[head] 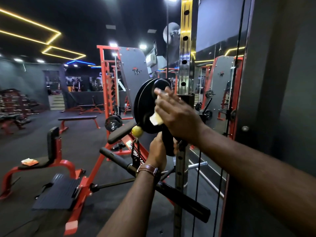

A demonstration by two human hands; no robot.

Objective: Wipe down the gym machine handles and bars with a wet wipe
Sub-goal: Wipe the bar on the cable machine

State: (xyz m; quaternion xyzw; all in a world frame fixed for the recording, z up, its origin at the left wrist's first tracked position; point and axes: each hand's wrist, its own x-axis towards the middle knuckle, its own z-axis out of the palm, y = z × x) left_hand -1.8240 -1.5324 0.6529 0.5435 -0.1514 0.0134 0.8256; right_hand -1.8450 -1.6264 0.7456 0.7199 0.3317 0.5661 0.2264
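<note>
Wiping: we press our right hand [172,113] flat, fingers straight and together, against the black pulley wheel [147,106], with the white wet wipe [156,119] trapped between palm and wheel; one corner of the wipe shows above the fingers, another below the palm.
Holding: our left hand [158,151] curls round the black bracket [168,144] just under the wheel, near the upright; a brown watch strap [147,168] sits on that wrist.
Upright: we see a chrome post with round holes [185,48] rising right of the wheel, and black cables [196,185] hanging near it.
Yellow ball: a yellow stopper [137,131] sits at the wheel's lower left edge, with a clip and strap below it.
Bar: a long black handle bar [179,195] crosses below our left forearm, its left end pointing far left.
Left side: a red-framed seat [44,161] carries a small orange packet [29,161]; a ribbed black footplate [56,192] lies nearer.
Far: a flat red bench [77,118] and a red rack [109,79] stand on the dark floor.
Right: a mirror [220,74] reflects the red machines.
</note>
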